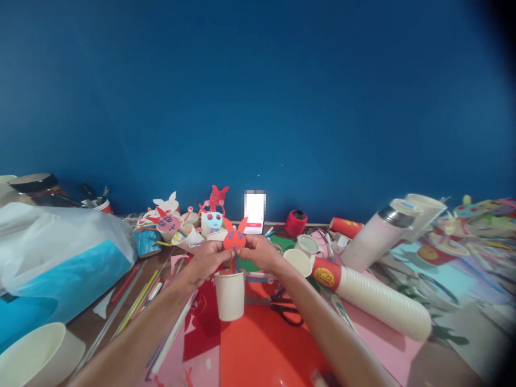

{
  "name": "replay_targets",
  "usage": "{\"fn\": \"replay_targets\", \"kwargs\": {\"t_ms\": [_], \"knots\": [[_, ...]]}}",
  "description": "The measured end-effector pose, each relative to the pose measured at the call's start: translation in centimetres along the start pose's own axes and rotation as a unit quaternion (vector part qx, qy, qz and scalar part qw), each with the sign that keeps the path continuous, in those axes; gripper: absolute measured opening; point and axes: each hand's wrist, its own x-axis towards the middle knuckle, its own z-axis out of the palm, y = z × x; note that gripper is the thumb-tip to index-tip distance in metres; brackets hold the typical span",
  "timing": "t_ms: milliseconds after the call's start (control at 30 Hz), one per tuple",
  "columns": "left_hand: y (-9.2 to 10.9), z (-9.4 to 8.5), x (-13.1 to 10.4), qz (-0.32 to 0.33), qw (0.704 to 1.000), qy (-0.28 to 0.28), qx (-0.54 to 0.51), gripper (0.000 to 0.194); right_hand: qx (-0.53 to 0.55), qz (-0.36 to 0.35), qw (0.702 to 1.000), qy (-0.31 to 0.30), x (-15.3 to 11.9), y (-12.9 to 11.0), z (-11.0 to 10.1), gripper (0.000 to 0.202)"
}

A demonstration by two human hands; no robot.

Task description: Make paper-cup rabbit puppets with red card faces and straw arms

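A red paper face [234, 241] with two pointed ears is being held upright in front of the blue wall [258, 102], just above the rim of a white paper cup [230, 298]. Its left edge is being pinched between the thumb and fingers of the left hand [208, 259], and its right edge is being pinched in the same way by the right hand [262, 253]. The grip is being kept small on both sides, so the drawn features are being left mostly uncovered. A narrow reddish strip is being seen between the face and the cup; whether it is being fixed to the cup cannot be told.

The face is being judged very light and thin, easily creased or torn, with the ears probably bending first; hold is best being taken low on the side edges. The cup is being judged light and likely to dent if its wall is being squeezed.

The brown counter [91, 317] is being largely covered by coloured paper, a glossy red sheet [270, 344] being spread nearest the middle. Black-handled scissors [279, 299] are being partly overlapped by the right forearm. Room is being taken up on the right by a stack of cups [382, 298] lying on its side and a tilted flask [368, 236], and on the left by a bulky plastic bag [68, 231].
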Motion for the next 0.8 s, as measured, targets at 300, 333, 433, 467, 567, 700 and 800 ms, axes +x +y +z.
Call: {"fn": "replay_targets", "kwargs": {"t_ms": [300, 333, 433, 467, 567, 700, 800], "knots": [[-0.16, 0.03, -0.02, -0.008, 1.000, -0.014, -0.006, 0.022, -0.031, -0.005, 0.999, 0.007, -0.24, -0.16, -0.10, 0.013], [-0.20, 0.00, -0.02, -0.009, 1.000, -0.012, -0.004, 0.022, -0.033, -0.004, 0.999, 0.008, -0.27, -0.19, -0.10, 0.013], [-0.30, -0.06, 0.01, -0.005, 1.000, -0.010, -0.003, 0.022, -0.037, -0.001, 0.999, 0.010, -0.33, -0.23, -0.06, 0.014], [-0.32, -0.07, 0.03, -0.002, 1.000, -0.011, -0.004, 0.021, -0.036, -0.001, 0.999, 0.010, -0.33, -0.23, -0.04, 0.015], [-0.36, -0.05, 0.09, -0.002, 1.000, -0.011, -0.008, 0.021, -0.031, -0.002, 0.999, 0.007, -0.30, -0.23, 0.02, 0.016], [-0.35, 0.04, 0.13, -0.005, 1.000, -0.011, -0.013, 0.023, -0.023, -0.006, 1.000, 0.001, -0.22, -0.31, 0.04, 0.017], [-0.24, 0.10, 0.09, -0.008, 1.000, -0.009, -0.016, 0.022, -0.024, -0.006, 1.000, 0.001, -0.21, -0.35, 0.01, 0.016]]}}
